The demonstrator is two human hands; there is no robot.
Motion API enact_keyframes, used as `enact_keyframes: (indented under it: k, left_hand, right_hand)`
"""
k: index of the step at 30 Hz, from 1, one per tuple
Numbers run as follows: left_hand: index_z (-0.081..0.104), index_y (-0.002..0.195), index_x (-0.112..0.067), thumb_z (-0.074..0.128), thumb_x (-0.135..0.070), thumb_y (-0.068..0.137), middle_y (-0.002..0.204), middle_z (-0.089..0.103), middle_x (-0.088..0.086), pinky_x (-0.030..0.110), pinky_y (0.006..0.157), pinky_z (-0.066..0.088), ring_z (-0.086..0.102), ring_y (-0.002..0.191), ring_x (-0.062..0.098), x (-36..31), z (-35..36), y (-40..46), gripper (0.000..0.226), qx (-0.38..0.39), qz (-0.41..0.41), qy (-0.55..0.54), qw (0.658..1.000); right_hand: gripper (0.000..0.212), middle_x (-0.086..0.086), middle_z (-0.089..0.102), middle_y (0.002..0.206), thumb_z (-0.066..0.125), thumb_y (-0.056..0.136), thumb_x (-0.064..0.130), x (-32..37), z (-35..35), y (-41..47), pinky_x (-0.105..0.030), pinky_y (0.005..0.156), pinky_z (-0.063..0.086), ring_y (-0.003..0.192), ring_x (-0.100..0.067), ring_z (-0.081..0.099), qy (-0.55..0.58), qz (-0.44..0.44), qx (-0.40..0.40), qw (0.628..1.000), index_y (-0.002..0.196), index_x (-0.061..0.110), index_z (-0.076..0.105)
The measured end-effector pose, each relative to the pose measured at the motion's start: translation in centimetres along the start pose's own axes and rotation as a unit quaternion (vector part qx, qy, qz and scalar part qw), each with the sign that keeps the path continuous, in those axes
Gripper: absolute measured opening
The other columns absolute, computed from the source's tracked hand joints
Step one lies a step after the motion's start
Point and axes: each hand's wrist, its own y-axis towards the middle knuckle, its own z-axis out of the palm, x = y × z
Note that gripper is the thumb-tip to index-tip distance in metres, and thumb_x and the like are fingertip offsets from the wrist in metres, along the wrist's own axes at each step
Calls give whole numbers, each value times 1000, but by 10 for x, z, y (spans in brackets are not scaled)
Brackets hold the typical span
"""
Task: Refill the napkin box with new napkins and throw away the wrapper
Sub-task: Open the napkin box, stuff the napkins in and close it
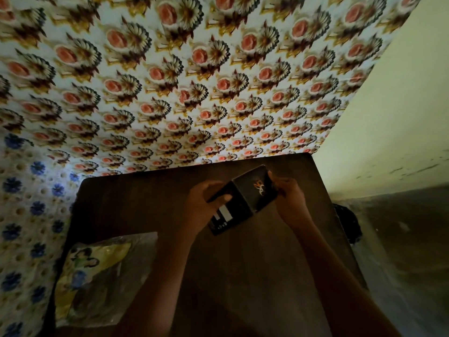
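A black napkin box (243,200) with an orange-and-white logo is held tilted above the dark wooden table (243,276), toward its far side. My left hand (201,203) grips the box's left end, thumb laid across its side near a white label. My right hand (289,198) holds its right edge by the fingertips. A sealed pack of napkins (102,278) in a clear wrapper with yellow and green print lies flat at the table's near left corner, apart from both hands. The box's inside is hidden.
The table stands against a wall with rose-patterned paper (194,81); a blue-flower panel (26,215) is to the left. A plain pale wall (393,117) is on the right. A dark round object (347,222) sits on the floor just past the table's right edge.
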Motion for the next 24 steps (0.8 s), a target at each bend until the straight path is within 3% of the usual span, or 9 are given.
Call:
enact_keyframes:
  k: [2,4,7,10,13,15,19,22,24]
  left_hand:
    - [54,136,-28,81,-54,73,133,56,-1,42,90,58,61,114,20,4,20,-2,73,24,-71,-15,997]
    - [48,140,-21,83,-47,75,127,57,2,32,73,55,62,98,14,6,33,-8,78,48,-126,-92,987]
    - [50,137,-17,90,-36,69,130,61,6,25,70,53,63,102,16,15,43,-10,82,35,-107,-94,989]
    - [51,138,-16,94,-30,64,134,61,6,34,83,60,63,116,21,23,45,-15,87,9,-75,-62,995]
    - [51,140,-23,95,-43,56,138,53,-1,39,97,57,56,123,17,34,39,-20,98,-26,-41,23,999]
    - [49,143,-27,95,-43,55,138,44,-3,35,100,49,48,122,12,40,33,-22,100,-64,-30,80,994]
    - [44,148,-34,92,-37,64,134,39,4,29,96,47,46,116,14,53,22,-20,97,-105,-19,160,981]
    - [45,151,-26,90,-25,72,130,38,5,16,93,39,38,108,8,64,12,-14,91,-120,-14,201,972]
    - [43,152,-24,89,-20,73,132,36,5,17,99,42,38,111,8,71,4,-9,91,-132,-9,206,970]
  right_hand:
    - [33,0,61,116,43,95,47,-12,-2,1,-46,93,52,111,-27,60,0,56,-10,998,116,35,66]
    - [57,2,65,109,34,87,72,-19,-3,-1,-50,94,50,111,-30,62,26,87,-17,996,111,33,66]
    - [66,5,71,99,40,82,85,-8,-9,-12,-45,90,55,102,-21,67,81,99,-20,992,100,29,69]
    - [51,5,69,99,51,88,70,-7,-10,-15,-26,71,57,89,-14,69,182,126,15,975,111,27,64]
    - [46,-10,69,118,58,90,56,-18,-2,-12,-40,81,62,101,-29,72,295,150,66,941,126,27,60]
    - [36,-11,69,121,53,99,37,-19,6,-11,-38,81,61,104,-29,72,329,135,99,929,133,27,56]
    - [34,-5,68,116,40,105,19,-10,31,-1,-47,92,57,103,-25,70,289,133,125,940,130,38,52]
    - [40,-6,68,118,37,104,10,-5,54,14,-45,94,57,103,-21,69,255,120,157,946,137,30,51]
    - [38,-11,66,126,40,103,10,-3,67,25,-44,97,55,103,-17,68,244,140,167,945,135,26,54]
